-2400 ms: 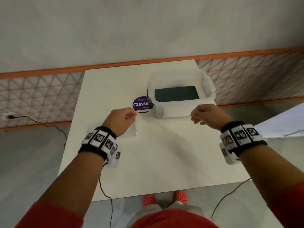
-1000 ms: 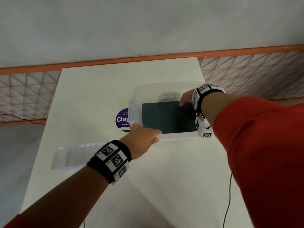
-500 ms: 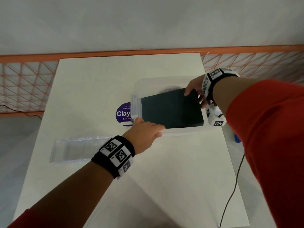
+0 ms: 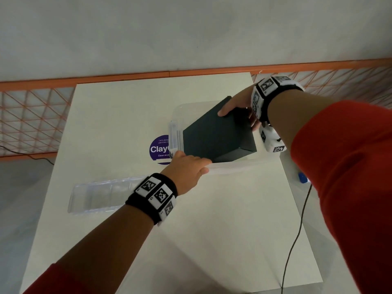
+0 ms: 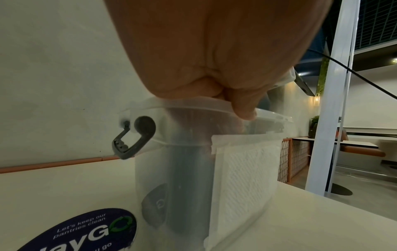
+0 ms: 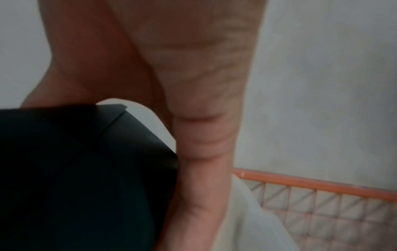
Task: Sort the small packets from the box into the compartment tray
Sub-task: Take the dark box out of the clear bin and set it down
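Now we hold the dark box (image 4: 218, 134) tilted, half out of the clear tub (image 4: 231, 166) — our right hand (image 4: 239, 105) has a closed grip on its far end. Our left hand (image 4: 186, 166) grips the tub's near rim. Nearer on the table (image 4: 212, 230), left, lies the compartment tray (image 4: 99, 196).

head: dim, soft, even light | faint broad shadows on white table (image 4: 212, 240) | lines bent at edges | left wrist: sharp enough, warm lamps glowing far right | right wrist: dark, grainy, blurred, black box (image 6: 86, 169) without detail
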The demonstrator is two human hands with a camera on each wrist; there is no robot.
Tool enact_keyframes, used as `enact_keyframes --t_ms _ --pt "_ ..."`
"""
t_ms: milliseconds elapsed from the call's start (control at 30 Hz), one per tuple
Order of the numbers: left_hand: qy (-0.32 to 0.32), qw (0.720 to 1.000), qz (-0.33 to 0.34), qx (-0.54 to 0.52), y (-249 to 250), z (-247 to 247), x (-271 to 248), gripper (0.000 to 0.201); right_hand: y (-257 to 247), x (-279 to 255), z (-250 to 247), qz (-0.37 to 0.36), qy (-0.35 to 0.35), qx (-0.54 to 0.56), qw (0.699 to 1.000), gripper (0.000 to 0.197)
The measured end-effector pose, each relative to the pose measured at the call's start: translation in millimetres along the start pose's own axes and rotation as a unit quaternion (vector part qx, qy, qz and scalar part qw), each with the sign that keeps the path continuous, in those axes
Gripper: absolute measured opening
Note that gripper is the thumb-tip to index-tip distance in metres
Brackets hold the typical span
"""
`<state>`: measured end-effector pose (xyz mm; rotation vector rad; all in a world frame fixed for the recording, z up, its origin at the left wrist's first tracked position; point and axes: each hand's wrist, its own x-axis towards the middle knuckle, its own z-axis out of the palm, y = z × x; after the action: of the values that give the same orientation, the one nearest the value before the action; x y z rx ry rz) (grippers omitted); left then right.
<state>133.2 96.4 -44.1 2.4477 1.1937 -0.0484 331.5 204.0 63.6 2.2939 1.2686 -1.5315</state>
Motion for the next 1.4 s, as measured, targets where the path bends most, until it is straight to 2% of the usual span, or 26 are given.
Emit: enact_keyframes --t_ms 100,200,300,367,433,500,567,600,700,800,900,967,1067,1200,1400 --pt "0.009 1.0 -0.001 0.006 -0.1 1.1 -0.5 0.032 -3.1 -13.1 -9.1 -0.04 0.044 0.007 0.998 0.036" --pt "0.012 1.0 0.008 0.001 -2.5 1.9 0.2 0.035 17.3 -29.3 -26.5 -0.039 0.071 0.058 0.995 0.042" --pt "0.026 0.996 -0.008 -0.083 -7.1 -2.4 -3.8 0.038 49.9 -49.2 -43.9 -0.073 0.112 0.101 0.986 0.041" --pt "0.109 0.983 -0.009 -0.148 -8.0 -8.2 -11.1 0.032 73.4 -65.7 -51.4 -0.098 0.128 0.143 0.977 0.042" --pt "0.232 0.961 0.006 -0.148 -6.7 -18.4 -21.9 0.022 95.8 -84.9 -53.5 -0.121 0.12 0.19 0.967 0.05" --pt "0.344 0.923 -0.01 -0.172 -6.7 -29.1 -35.6 0.024 114.5 -103.5 -47.9 -0.155 0.103 0.239 0.953 0.052" --pt "0.399 0.879 -0.043 -0.257 -5.3 -36.8 -53.2 0.026 128.9 -119.5 -32.7 -0.202 0.092 0.277 0.935 0.05" --pt "0.392 0.863 -0.06 -0.312 -4.1 -38.6 -63.2 0.028 134.1 -125.1 -22.9 -0.223 0.088 0.285 0.928 0.047" --pt "0.29 0.841 -0.056 -0.454 -1.2 -29.4 -96.8 0.042 145.0 -128.3 14.5 -0.231 0.056 0.282 0.93 0.044" --pt "0.216 0.848 -0.056 -0.481 -6.0 -4.2 -131.7 0.036 157.8 -115.8 55.0 -0.217 0.007 0.258 0.941 0.046" --pt "0.143 0.851 -0.104 -0.494 -11.3 31.5 -161.6 0.022 174.4 -94.4 94.8 -0.184 -0.028 0.257 0.948 0.046" --pt "0.101 0.84 -0.148 -0.513 -9.8 56.6 -172.3 0.02 186.5 -75.5 118.9 -0.148 -0.035 0.269 0.951 0.052" --pt "0.051 0.834 -0.211 -0.508 -4.3 84.8 -162.6 0.019 203.7 -41.0 144.8 -0.084 -0.016 0.303 0.949 0.049" --pt "-0.012 0.837 -0.249 -0.487 -0.6 108.1 -121.1 0.032 221.3 6.5 155.9 -0.024 0.028 0.321 0.946 0.045" --pt "-0.008 0.824 -0.277 -0.494 -0.2 114.9 -79.1 0.036 230.7 51.6 137.6 -0.001 0.037 0.27 0.962 0.047"
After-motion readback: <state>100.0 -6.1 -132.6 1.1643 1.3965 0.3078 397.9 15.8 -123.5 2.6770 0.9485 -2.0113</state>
